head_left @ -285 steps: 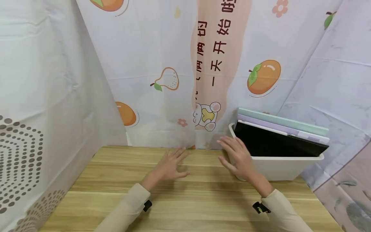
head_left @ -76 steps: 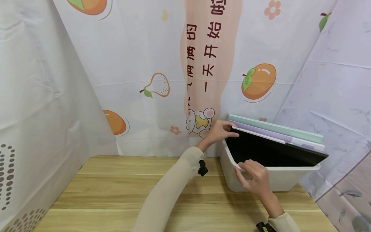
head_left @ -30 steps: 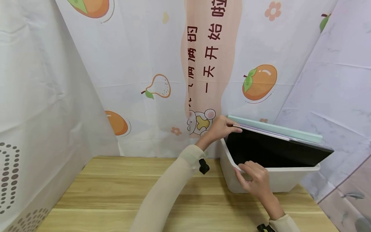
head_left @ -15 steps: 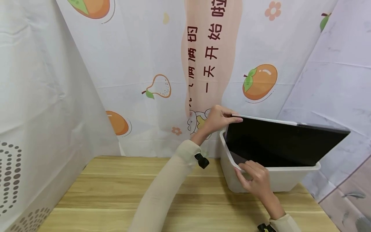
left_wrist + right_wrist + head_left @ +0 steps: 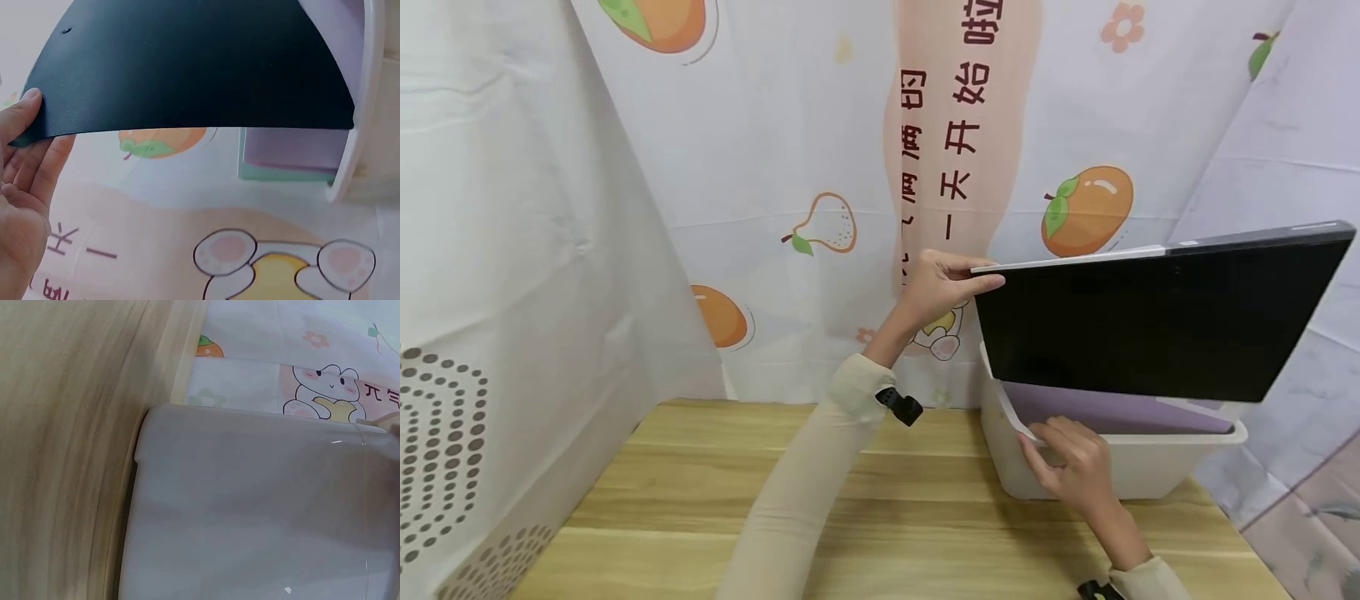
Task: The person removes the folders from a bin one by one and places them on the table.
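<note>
My left hand (image 5: pixel 934 293) pinches the upper left corner of a flat black panel (image 5: pixel 1150 325) with a white and grey top edge. The panel is tilted and mostly above a white storage bin (image 5: pixel 1150 467) on the right; what kind of thing it is I cannot tell. In the left wrist view, thumb and fingers (image 5: pixel 25 109) clasp its corner. My right hand (image 5: pixel 1075 467) grips the bin's left front rim. Inside the bin stands a lavender flat item (image 5: pixel 1097 410). A mint-green one (image 5: pixel 287 174) shows behind it in the left wrist view.
The bin stands at the back right of a wooden table (image 5: pixel 700 483). A printed white curtain (image 5: pixel 760 125) hangs right behind it, with more cloth at both sides. In the right wrist view the bin's smooth outer wall (image 5: pixel 250 506) fills most of the picture.
My left hand has gone from apart from the bin to the panel's corner and lifted the panel upward, uncovering the lavender item. The right hand took hold of the rim and has stayed there.
</note>
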The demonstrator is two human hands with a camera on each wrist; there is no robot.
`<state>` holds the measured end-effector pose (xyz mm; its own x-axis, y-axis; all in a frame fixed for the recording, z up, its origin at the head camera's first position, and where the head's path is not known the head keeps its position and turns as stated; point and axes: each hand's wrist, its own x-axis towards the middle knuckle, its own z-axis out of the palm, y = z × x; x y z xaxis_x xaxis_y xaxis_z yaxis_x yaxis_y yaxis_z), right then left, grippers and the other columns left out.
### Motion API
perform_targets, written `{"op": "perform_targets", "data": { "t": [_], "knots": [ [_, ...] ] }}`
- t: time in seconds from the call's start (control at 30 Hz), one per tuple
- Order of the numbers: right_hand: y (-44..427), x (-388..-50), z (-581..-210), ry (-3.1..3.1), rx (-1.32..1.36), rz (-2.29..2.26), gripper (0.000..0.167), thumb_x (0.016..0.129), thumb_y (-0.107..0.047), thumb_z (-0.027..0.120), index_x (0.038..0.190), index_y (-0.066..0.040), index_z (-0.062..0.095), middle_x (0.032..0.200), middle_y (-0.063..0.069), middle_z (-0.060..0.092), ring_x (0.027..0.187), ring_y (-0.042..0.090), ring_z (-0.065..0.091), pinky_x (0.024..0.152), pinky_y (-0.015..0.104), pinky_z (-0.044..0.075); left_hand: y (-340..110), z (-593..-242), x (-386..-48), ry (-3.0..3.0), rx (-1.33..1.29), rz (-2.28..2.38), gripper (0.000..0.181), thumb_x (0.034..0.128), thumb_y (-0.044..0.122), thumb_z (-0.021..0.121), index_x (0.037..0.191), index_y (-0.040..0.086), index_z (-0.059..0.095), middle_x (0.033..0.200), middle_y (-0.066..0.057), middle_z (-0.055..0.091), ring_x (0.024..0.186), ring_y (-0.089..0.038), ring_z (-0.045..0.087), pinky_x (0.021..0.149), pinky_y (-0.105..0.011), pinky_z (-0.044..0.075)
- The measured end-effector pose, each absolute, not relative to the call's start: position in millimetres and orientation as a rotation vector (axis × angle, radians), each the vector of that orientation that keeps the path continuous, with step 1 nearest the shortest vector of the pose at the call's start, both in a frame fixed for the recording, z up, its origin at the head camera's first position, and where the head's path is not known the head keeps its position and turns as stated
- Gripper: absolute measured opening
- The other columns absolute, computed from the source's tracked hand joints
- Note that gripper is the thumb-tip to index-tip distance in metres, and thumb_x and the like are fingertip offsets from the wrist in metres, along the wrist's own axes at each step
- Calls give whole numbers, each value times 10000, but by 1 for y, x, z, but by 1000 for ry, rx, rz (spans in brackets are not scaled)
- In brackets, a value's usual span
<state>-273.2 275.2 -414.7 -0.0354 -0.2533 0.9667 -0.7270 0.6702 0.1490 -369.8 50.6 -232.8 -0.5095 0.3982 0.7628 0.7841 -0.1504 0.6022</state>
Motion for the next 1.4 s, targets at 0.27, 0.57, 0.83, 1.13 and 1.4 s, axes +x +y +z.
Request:
{"op": "perform_targets", "data": {
  "t": [0.27,0.57,0.83,1.13,1.4],
  "knots": [
    [277,-275,-419,-1614,815,470,433,979,-319,643,651,-39,681,553,-13,517,473,111,378,427,257,306,36,-234,-370,-1843,-1296,-1760,213,869,35,799,1070,-35,785,966,-207,775,545,-96,592,495,-243,510],
    [274,-276,-415,-1582,825,462,443,977,-298,644,639,-14,673,551,8,524,465,137,388,421,271,310,23,-233,-377,-1810,-1283,-1774,247,873,16,789,1109,-52,766,1069,-218,760,650,-150,683,588,-355,591],
    [274,-276,-413,-1553,824,456,445,974,-292,651,630,-10,675,553,18,523,461,146,399,426,281,326,5,-232,-379,-1810,-1135,-1743,262,896,91,789,1148,18,773,892,-52,788,639,-169,637,570,-283,571],
    [275,-274,-415,-1558,811,468,464,978,-311,648,618,-21,676,552,15,527,461,125,395,430,259,318,-10,-244,-382,-1850,-1044,-1758,245,886,82,797,1121,13,781,603,-139,593,549,-384,506,505,-203,424],
    [273,-273,-414,-1551,821,478,458,980,-301,651,620,-17,675,556,19,530,466,130,396,434,267,328,-22,-237,-383,-1980,-1101,-1777,291,890,89,795,1173,33,766,888,-86,778,595,-213,554,528,-308,460]
  ]
}}
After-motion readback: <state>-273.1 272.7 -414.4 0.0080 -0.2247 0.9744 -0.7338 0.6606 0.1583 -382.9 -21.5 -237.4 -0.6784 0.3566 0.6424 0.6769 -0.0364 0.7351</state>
